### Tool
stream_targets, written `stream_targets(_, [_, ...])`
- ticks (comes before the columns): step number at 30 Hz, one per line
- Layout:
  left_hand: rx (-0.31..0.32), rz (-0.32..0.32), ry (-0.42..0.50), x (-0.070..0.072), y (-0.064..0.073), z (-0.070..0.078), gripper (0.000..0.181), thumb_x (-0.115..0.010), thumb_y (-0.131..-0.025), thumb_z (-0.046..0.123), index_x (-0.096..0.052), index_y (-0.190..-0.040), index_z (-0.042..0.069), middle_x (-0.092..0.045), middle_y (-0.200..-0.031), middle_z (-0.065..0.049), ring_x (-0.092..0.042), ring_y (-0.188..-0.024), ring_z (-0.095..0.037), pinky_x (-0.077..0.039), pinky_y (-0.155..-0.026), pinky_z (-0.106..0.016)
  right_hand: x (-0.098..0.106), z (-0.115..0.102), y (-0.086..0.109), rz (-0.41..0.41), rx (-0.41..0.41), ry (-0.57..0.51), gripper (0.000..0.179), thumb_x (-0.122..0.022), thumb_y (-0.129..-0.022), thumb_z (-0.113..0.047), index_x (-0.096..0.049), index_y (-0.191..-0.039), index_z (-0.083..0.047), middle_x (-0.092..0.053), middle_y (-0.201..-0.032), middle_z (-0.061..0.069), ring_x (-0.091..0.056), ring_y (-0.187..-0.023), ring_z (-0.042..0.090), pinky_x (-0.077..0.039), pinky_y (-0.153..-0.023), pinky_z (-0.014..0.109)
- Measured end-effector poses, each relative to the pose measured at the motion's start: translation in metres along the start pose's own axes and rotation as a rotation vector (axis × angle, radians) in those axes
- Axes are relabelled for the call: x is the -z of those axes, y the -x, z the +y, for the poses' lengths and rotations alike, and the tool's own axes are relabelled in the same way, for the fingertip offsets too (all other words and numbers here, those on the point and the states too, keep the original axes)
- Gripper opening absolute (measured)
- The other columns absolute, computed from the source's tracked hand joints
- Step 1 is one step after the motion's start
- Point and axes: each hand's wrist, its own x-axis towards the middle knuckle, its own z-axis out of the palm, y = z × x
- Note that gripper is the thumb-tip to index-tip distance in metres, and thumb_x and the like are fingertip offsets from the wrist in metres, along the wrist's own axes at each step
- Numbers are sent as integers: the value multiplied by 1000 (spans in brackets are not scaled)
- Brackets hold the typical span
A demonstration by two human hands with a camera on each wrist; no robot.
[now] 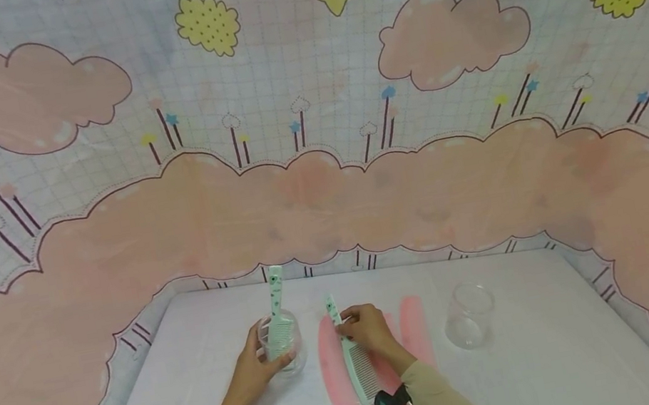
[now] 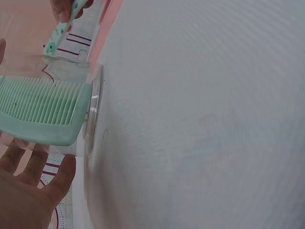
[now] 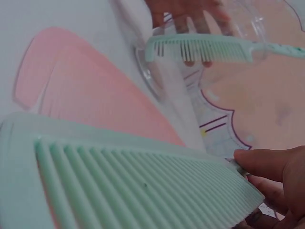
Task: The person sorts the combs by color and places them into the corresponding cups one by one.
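Note:
My left hand (image 1: 256, 370) grips a clear plastic cup (image 1: 300, 353) from its left side. Inside the cup a mint green comb (image 1: 276, 294) stands nearly upright, teeth end down, its patterned handle rising above the rim. Just right of it, my right hand (image 1: 371, 328) pinches the handle of a second mint green comb (image 1: 364, 373), whose toothed end points toward me. This comb is over several pink pieces, among them a long pink one (image 1: 334, 374) with a rounded outline. In the right wrist view the second comb (image 3: 143, 181) fills the foreground.
Another clear cup (image 1: 469, 320) stands upright to the right of the pink pieces. A white cloth (image 1: 556, 335) covers the table. Behind it hangs a backdrop (image 1: 324, 202) printed with clouds and stars. Each wrist carries a small black device (image 1: 392, 401).

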Motion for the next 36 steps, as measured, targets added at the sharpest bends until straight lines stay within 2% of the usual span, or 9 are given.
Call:
stream_targets(14, [12,-4,8,0,-3,1,91,-79,-82,36,-24,-153,19,-44,-149,-21,-45,-132,-51,-48,-101,-60,20,-15,8,64,53,-112,25,-73,-86,-12,-68,-108,-1,-71,-84,13,-64,-61,11,-58,-60,27])
stream_targets(23, [24,-14,3,1,-4,3,91,-78,-83,39,-23,-152,19,-43,-149,-23,-44,-133,-50,-46,-103,-60,30,-28,15,101,58,-185,26,-74,-86,-11,-67,-109,-2,-69,-83,11,-64,-63,9,-57,-60,24])
stream_targets(36, [24,-5,-1,-3,1,0,91,-77,-83,39,-21,-153,19,-42,-150,-24,-45,-133,-51,-47,-102,-59,49,-48,32,111,106,-208,26,-74,-86,-13,-68,-109,-3,-69,-88,13,-64,-69,12,-59,-63,24])
